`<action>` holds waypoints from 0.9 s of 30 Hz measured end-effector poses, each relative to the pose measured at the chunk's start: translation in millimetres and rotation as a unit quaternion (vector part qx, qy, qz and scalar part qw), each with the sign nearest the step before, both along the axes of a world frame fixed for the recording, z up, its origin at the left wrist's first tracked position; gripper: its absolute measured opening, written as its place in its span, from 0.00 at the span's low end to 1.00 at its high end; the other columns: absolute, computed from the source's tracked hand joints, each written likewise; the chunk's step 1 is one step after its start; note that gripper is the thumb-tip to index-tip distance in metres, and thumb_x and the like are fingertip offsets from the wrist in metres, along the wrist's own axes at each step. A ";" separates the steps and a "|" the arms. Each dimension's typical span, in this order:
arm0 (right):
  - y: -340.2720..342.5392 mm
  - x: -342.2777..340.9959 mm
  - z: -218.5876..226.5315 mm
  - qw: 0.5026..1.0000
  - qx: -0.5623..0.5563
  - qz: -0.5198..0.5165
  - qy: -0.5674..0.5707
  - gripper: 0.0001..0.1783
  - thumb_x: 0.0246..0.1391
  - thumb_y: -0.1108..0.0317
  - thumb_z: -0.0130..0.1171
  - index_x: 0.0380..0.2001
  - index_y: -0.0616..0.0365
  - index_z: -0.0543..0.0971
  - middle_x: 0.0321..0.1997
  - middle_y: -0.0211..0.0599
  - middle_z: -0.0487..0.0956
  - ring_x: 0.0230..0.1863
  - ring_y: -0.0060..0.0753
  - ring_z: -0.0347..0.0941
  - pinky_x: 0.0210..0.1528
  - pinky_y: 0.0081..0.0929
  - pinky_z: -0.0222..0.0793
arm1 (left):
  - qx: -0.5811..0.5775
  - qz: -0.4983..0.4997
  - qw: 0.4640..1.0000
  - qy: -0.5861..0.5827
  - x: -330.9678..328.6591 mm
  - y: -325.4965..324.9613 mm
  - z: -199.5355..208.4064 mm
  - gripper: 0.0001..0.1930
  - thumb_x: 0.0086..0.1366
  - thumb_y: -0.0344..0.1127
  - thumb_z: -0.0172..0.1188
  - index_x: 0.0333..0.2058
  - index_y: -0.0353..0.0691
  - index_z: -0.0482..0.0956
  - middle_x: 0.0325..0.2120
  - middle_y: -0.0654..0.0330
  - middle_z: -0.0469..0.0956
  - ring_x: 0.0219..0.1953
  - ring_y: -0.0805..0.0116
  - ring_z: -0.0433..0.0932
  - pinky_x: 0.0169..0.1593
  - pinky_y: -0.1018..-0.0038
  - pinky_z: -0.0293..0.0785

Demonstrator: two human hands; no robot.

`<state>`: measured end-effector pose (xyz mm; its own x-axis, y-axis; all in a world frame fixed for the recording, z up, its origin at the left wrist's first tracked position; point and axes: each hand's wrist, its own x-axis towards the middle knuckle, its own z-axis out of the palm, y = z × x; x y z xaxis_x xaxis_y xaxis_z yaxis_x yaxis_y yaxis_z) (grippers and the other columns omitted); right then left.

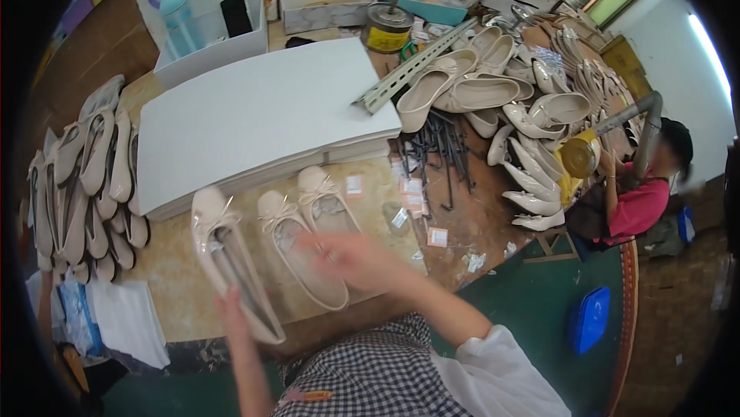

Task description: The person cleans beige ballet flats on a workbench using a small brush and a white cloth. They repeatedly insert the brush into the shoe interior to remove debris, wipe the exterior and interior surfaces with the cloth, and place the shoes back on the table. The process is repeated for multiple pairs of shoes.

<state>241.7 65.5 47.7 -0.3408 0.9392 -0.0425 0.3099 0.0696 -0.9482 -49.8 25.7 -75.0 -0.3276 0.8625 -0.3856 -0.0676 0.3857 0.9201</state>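
Note:
My left hand (237, 324) grips a beige ballet flat (233, 255) near its heel; a small bow sits on the toe, which points away from me. Two more beige flats with bows lie on the table to the right: a middle flat (276, 210) and a right-hand flat (316, 183), with crumpled filling inside. Over the heel ends of these two hovers my right hand (362, 263), its fingers smeared by motion. Whether it touches a shoe or holds anything small, I cannot tell.
A stack of white board sheets (262, 101) lies behind the shoes. Piled flats (85, 193) stand at left. More shoes (482, 93), black metal hooks (439, 147), a slotted metal bar (416, 66) and a can (387, 28) crowd the right. A co-worker (640, 201) sits beyond.

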 end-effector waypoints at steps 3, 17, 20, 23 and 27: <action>28.4 138.4 -40.8 0.913 0.130 -0.344 -0.178 0.09 0.56 0.71 0.53 0.39 0.64 0.76 0.36 0.43 0.81 0.34 0.37 0.77 0.38 0.30 0.72 | 0.079 -0.120 0.940 0.310 -55.0 -0.8 33.9 0.26 0.63 0.38 0.56 0.57 0.31 0.66 0.51 0.48 0.70 0.54 0.59 0.67 0.59 0.66 0.61; -14.7 254.0 -68.7 0.878 -0.093 -0.388 -0.264 0.14 0.49 0.60 0.59 0.30 0.62 0.80 0.22 0.44 0.80 0.26 0.37 0.80 0.31 0.32 0.73 | -0.066 -0.082 0.913 -0.395 73.8 1.8 58.5 0.32 0.62 0.51 0.50 0.55 0.29 0.67 0.38 0.51 0.78 0.31 0.57 0.79 0.36 0.68 0.78; -43.2 242.1 -69.1 0.879 -0.013 -0.421 -0.221 0.18 0.49 0.64 0.60 0.41 0.65 0.79 0.14 0.35 0.75 0.16 0.24 0.71 0.23 0.23 0.66 | -0.042 -0.144 0.842 -0.518 77.9 9.3 57.7 0.34 0.63 0.57 0.44 0.54 0.29 0.67 0.43 0.48 0.76 0.35 0.56 0.79 0.37 0.62 0.79; -61.0 192.2 -34.2 0.886 -0.011 -0.409 -0.217 0.21 0.51 0.67 0.62 0.48 0.63 0.78 0.11 0.30 0.70 0.13 0.17 0.63 0.19 0.21 0.60 | -0.029 -0.131 0.876 -0.463 68.5 12.0 45.1 0.35 0.63 0.57 0.46 0.56 0.30 0.65 0.47 0.47 0.75 0.42 0.53 0.78 0.44 0.60 0.77; -71.7 72.2 11.1 0.963 -0.044 -0.255 -0.076 0.20 0.53 0.73 0.60 0.51 0.61 0.77 0.14 0.31 0.72 0.13 0.16 0.64 0.18 0.18 0.61 | -0.050 -0.059 0.946 -0.315 75.1 28.7 17.1 0.26 0.64 0.47 0.50 0.54 0.35 0.67 0.47 0.55 0.74 0.47 0.65 0.74 0.54 0.66 0.68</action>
<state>313.9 -6.2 58.8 0.1800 0.9733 -0.1423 0.4191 -0.2068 -0.8841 25.3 54.4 -57.9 0.0909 0.8271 -0.5547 -0.5420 0.5083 0.6692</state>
